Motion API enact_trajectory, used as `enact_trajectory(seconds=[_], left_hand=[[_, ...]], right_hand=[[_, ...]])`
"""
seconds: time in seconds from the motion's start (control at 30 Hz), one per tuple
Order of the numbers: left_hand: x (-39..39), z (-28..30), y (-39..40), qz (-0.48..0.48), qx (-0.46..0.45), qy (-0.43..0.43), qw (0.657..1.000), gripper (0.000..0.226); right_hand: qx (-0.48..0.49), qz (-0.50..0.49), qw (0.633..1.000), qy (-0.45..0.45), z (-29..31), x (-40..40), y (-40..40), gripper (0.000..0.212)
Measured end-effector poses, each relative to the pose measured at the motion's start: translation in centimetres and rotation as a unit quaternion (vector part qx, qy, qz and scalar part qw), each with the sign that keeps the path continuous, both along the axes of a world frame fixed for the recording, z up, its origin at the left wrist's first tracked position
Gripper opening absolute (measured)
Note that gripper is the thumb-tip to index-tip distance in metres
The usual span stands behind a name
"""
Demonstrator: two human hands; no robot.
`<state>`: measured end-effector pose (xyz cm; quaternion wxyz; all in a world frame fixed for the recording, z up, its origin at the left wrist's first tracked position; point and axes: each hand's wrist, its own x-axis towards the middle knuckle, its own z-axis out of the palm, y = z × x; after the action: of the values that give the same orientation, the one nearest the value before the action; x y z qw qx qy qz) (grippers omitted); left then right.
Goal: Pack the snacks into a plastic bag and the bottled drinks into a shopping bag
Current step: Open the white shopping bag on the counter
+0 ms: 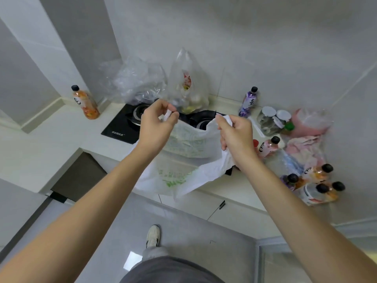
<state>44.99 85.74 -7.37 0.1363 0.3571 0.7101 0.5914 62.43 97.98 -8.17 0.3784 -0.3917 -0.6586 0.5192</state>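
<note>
I hold a white shopping bag [183, 160] with green print above the counter edge. My left hand [158, 127] pinches one handle and my right hand [236, 135] grips the other, so the mouth gapes between them. An orange drink bottle [85, 103] stands at the far left of the counter. A purple bottle [248, 102] stands by the back wall, a pink one [269, 147] just right of my right hand. Several more bottles [318, 182] cluster at the right. A clear plastic bag with snacks [188, 86] stands upright behind the stove.
A black gas stove [126, 123] lies under the bag. A crumpled clear bag [134, 80] sits behind it. Glass jars [271, 119] and a pink bag [310, 123] crowd the counter's right side. My shoe [153, 235] is on the grey floor below.
</note>
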Motion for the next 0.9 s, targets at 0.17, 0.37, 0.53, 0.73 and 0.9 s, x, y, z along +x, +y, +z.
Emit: enact_trajectory(seconds=[0.17, 0.37, 0.53, 0.73, 0.9], left_hand=[[-1.4, 0.2, 1.5, -0.02, 0.011, -0.021, 1.0, 0.005], [-4.1, 0.5, 3.2, -0.038, 0.027, 0.008, 0.999, 0.002], [-7.9, -1.6, 5.1, -0.061, 0.013, 0.03, 0.998, 0.003], [-12.6, -7.6, 6.6, -0.123, -0.068, 0.048, 0.989, 0.004], [-15.7, -11.8, 7.0, -0.194, -0.106, 0.069, 0.973, 0.015]], right_hand=[[-0.014, -0.015, 1.0, 0.022, 0.3, -0.3, 1.3, 0.045], [-0.02, -0.023, 0.999, 0.036, 0.6, -2.2, 3.0, 0.044], [-0.015, -0.047, 0.999, -0.007, -0.9, -4.3, 4.8, 0.031], [-0.007, -0.066, 0.994, -0.09, -5.9, -5.5, 5.7, 0.022], [-0.031, -0.049, 0.985, -0.162, -10.4, -7.1, 5.6, 0.015]])
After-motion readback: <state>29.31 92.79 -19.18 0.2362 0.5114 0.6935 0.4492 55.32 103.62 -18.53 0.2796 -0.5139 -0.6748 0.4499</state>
